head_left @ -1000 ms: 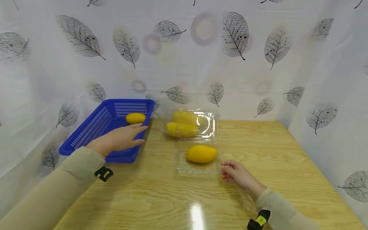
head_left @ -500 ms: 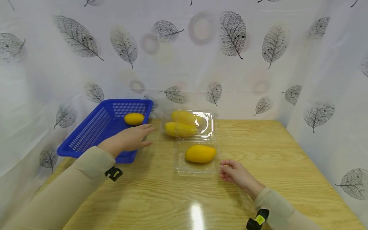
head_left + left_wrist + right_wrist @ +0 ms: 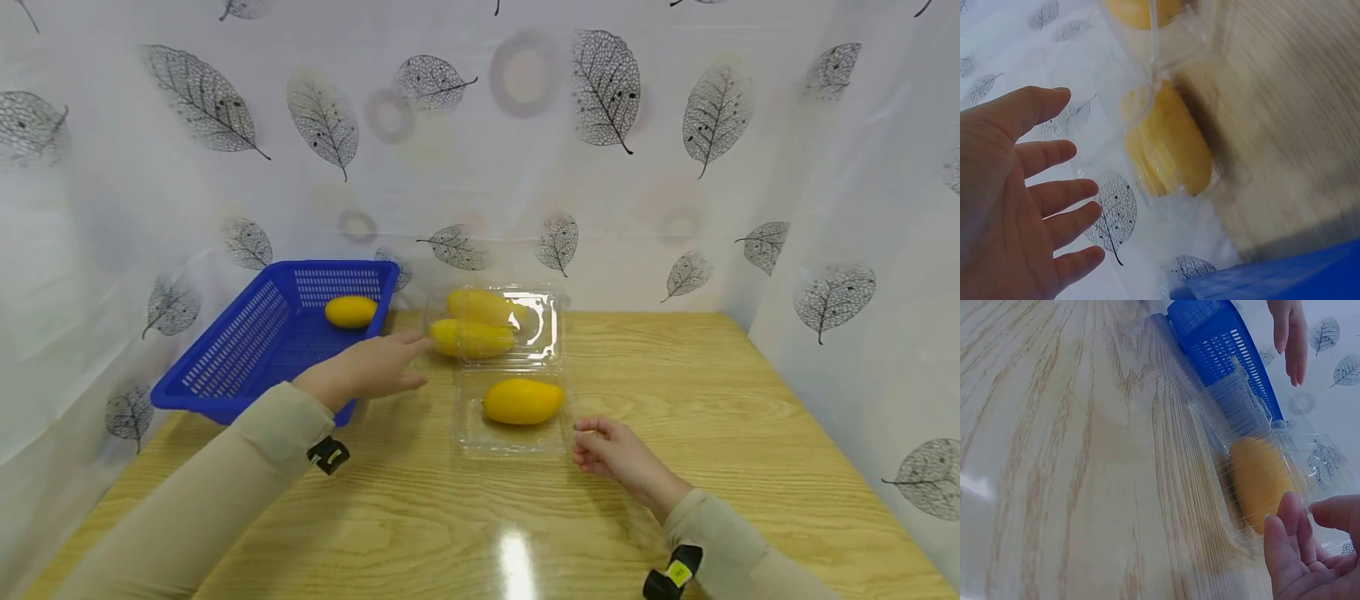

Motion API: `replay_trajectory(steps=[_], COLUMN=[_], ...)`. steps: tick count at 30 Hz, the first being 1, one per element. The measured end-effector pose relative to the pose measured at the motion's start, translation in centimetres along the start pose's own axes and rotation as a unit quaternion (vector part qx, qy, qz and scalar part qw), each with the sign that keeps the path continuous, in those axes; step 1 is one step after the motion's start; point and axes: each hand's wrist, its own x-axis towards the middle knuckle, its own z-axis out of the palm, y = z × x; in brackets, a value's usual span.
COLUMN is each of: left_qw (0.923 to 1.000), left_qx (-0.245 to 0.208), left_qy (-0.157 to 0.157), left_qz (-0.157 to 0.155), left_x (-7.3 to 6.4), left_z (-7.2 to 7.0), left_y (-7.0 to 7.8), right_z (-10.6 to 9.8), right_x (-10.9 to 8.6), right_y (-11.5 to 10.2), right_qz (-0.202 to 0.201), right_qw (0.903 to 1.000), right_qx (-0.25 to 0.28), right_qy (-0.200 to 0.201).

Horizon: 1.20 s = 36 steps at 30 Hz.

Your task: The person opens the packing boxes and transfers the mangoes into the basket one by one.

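Note:
My left hand [image 3: 375, 367] is in the air between the blue basket [image 3: 232, 350] and the clear plastic clamshell container [image 3: 480, 446], fingers extended and holding nothing. In the left wrist view its palm and spread fingers show beside the mangoes. A yellow mango [image 3: 522, 402] lies in the front half of the container. Two more mangoes [image 3: 471, 339] show through clear plastic at the raised lid [image 3: 543, 321]; whether they are behind it or in another box I cannot tell. At the container's right edge, my right hand [image 3: 618, 458] pinches the rim between thumb and fingers.
One mango [image 3: 351, 312] sits at the far end of the basket. A white curtain [image 3: 525, 183] printed with leaves hangs behind and along both sides of the wooden table [image 3: 420, 525].
My left hand has moved right, away from over the basket toward the container, with nothing in it. The right hand has stayed at the container's edge.

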Motion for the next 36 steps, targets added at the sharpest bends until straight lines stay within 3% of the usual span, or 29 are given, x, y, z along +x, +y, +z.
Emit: replay_trajectory(steps=[8,22,36], left_qw=[0.9996,0.9992,0.9992], left_qx=[0.024,0.014,0.004], left_qy=[-0.003,-0.017,-0.038], left_qz=[0.013,0.033,0.015], left_x=[0.8,2.7,4.0], left_z=[0.3,0.6,1.2], left_y=[1.2,3.2,4.5], right_z=[-0.2,-0.2,-0.3], right_x=[0.1,0.1,0.0], right_y=[0.2,0.2,0.2], right_qz=[-0.001,-0.003,-0.003], right_qw=[1.0,1.0,1.0], right_qx=[-0.007,-0.003,-0.005], right_qy=[0.001,0.0,-0.002])
